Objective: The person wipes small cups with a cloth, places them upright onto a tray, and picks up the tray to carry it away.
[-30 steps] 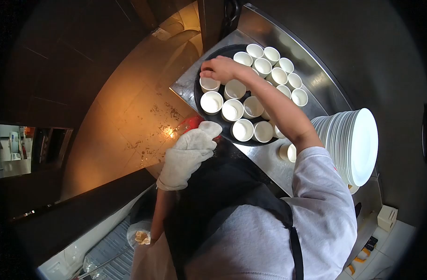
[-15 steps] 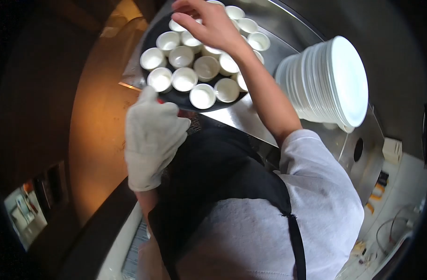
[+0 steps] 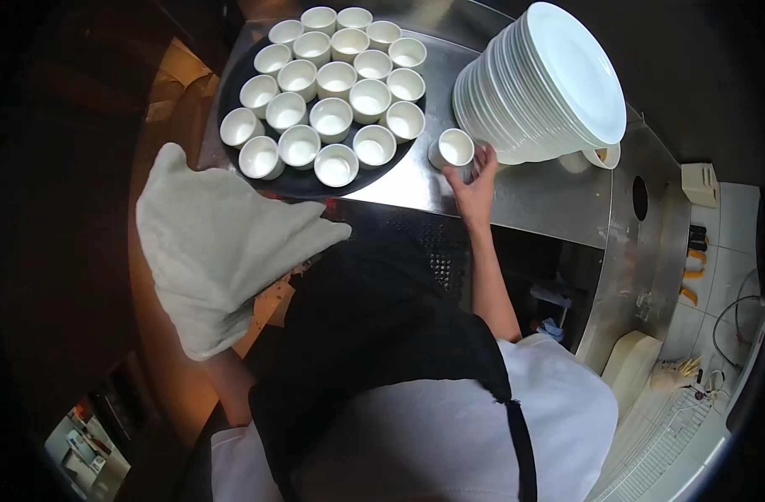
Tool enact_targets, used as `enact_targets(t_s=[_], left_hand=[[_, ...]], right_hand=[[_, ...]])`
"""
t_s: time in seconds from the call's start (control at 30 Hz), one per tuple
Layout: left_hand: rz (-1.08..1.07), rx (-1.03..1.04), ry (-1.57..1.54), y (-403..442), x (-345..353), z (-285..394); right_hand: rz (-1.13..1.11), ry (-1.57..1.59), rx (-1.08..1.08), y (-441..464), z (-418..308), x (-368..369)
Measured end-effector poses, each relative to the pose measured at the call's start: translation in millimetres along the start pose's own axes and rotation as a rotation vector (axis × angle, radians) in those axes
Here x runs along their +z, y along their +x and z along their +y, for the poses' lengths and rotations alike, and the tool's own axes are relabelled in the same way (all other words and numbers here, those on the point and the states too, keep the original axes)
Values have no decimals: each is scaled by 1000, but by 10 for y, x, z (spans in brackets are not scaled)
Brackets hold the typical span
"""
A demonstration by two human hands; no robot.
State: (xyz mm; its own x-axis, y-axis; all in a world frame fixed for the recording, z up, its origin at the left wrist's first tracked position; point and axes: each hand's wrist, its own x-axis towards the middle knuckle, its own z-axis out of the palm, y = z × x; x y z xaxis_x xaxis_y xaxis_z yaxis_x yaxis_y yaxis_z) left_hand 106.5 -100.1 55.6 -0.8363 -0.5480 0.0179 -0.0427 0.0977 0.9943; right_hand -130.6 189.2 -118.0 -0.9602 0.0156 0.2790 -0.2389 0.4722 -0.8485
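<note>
My right hand has its thumb and fingers around a small white cup on the steel counter, between the tray and a tall plate stack. Several similar white cups stand upright on a round black tray; their visible insides look empty. My left hand, in a thick off-white glove, is at the tray's near left side. Its glove fingers are spread, with nothing visible in them.
A tall, leaning stack of white plates rises on the steel counter. Behind its base sits a small white bowl. A round hole opens in the metal at the right. A perforated dark surface lies below the counter edge.
My right hand has moved from over the tray's far cups to a cup beside the plates. My gloved left hand has moved left and spread out. The view has shifted.
</note>
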Motion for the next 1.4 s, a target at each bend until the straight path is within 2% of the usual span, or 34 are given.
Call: enact_targets(t_s=[0.17, 0.23, 0.33, 0.4, 0.53, 0.7, 0.77, 0.8, 0.87, 0.93, 1.0, 1.1, 1.17, 1.2, 1.27, 1.3, 1.4], left_hand=[[-131, 32, -16, -15, -55, -43], [-191, 61, -19, -36, -36, -90], [-243, 127, -3, -141, -59, -108], [-281, 196, 28, -214, -99, -109], [-355, 340, 88, -335, -168, -114], [-290, 356, 128, -336, -282, -162], [-334, 359, 410, -341, -407, -124], [-535, 184, 624, -324, -501, -225], [-483, 218, 712, -306, -551, -310], [-574, 376, 762, -237, -638, -334], [-796, 671, 767, -78, -813, -313], [-438, -430, -104, -74, -938, -115], [-242, -345, -244, -58, -1083, -81], [-136, -299, -286, -62, -1187, -65], [93, -248, -318, -86, -1396, -88], [203, -234, -329, -121, -1489, -120], [432, -232, -355, -209, -1530, -241]], right_hand=[[-117, -89, 0, 127, -128, 290], [-99, 161, 80, 104, -287, 219], [-154, 53, -15, -134, -990, -32], [-364, 112, -60, -407, -1522, -76], [-912, 170, -232, -977, -2112, 125], [-1070, 134, -395, -1308, -2403, 474], [-1131, 50, -521, -1302, -2480, 556], [-1163, -7, -610, -1252, -2521, 610], [-1187, -83, -791, -1147, -2545, 735], [-1312, -58, -792, -1071, -2572, 859], [-1426, -20, -761, -984, -2563, 1012], [-1528, 155, -725, -702, -2772, 1287], [-1447, 14, -656, -458, -2943, 1457], [-1403, 6, -620, -293, -2960, 1608], [-1198, 69, -695, 153, -2873, 2012], [-1144, 66, -612, 389, -2835, 2219], [-871, -7, -737, 961, -2656, 2837]])
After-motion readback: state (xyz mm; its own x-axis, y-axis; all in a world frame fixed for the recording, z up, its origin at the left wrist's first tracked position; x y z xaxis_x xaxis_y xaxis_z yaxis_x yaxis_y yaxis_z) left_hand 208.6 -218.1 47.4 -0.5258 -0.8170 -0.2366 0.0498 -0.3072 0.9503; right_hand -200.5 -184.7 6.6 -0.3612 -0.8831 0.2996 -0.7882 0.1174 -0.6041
